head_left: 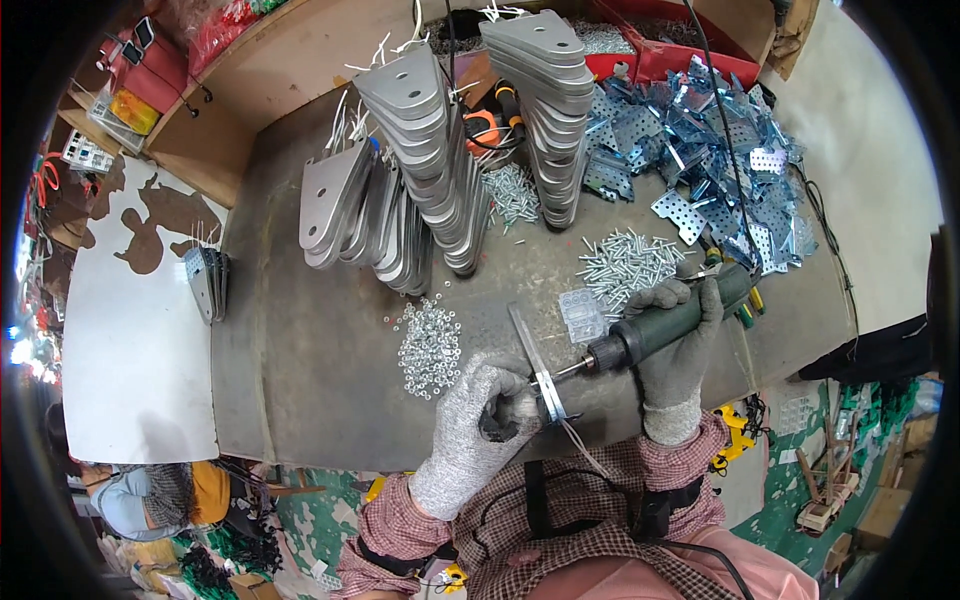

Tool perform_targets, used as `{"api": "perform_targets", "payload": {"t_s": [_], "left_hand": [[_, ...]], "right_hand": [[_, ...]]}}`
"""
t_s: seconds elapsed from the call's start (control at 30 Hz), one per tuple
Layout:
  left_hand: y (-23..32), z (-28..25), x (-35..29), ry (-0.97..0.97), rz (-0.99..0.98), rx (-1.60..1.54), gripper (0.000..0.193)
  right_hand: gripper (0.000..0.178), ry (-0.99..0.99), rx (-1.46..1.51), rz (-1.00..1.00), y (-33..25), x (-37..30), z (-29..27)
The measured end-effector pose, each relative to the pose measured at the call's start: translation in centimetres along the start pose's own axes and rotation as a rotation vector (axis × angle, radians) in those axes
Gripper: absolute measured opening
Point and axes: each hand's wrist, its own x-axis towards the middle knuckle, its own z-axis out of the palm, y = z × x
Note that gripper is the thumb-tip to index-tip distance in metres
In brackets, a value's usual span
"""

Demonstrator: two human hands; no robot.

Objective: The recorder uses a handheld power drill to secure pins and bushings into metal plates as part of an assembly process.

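My left hand (485, 405), in a grey knitted glove, is closed around a metal plate (545, 385) turned nearly edge-on, with thin white wires (585, 450) trailing below it. In my gloved right hand (675, 365) lies a dark green electric screwdriver (655, 332), gripped around its body and pointing left. Its bit reaches the plate beside my left fingers; the fastener at the tip is too small to make out. Left of the plate spreads a pile of small nuts (430, 345). Beyond the screwdriver are a heap of screws (630, 265) and a clear plastic piece (582, 315).
Tall stacks of grey metal plates (425, 150) stand at the back of the table (320, 380). Blue perforated brackets (690, 150) are heaped at the back right, near red bins (690, 60). A dark cable (725, 120) hangs toward the screwdriver. Another person (150, 500) is at lower left.
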Motion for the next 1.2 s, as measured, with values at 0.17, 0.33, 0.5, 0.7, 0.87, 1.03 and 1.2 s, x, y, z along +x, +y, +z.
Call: {"api": "perform_targets", "payload": {"t_s": [0.17,0.33,0.5,0.7,0.87,1.03,1.2], "left_hand": [[-0.2,0.4,0.0,0.035,0.074,0.064,0.019],[0.0,0.3,-0.1,0.001,0.096,0.143,0.019],[-0.1,0.4,-0.3,-0.024,0.112,0.260,0.018],[0.5,0.6,0.3,-0.011,0.150,0.295,0.014],[0.2,1.0,-0.4,0.112,0.044,-0.121,0.015],[-0.4,-0.5,-0.1,-0.031,0.154,0.160,0.014],[-0.3,-0.8,0.4,-0.124,0.263,0.385,0.016]], "right_hand": [[0.028,-0.017,0.002,-0.003,-0.1,0.0,-0.1],[0.025,-0.021,0.003,-0.003,-0.3,0.0,-0.4],[0.023,0.011,-0.001,-0.002,0.1,-0.1,-0.3],[0.023,0.008,-0.018,-0.006,0.1,0.1,-0.6],[0.027,0.018,-0.080,-0.035,0.3,-0.1,0.0],[0.031,0.027,-0.106,-0.042,0.3,0.1,0.1],[0.029,0.007,-0.124,-0.042,0.3,0.1,-0.3]]}}
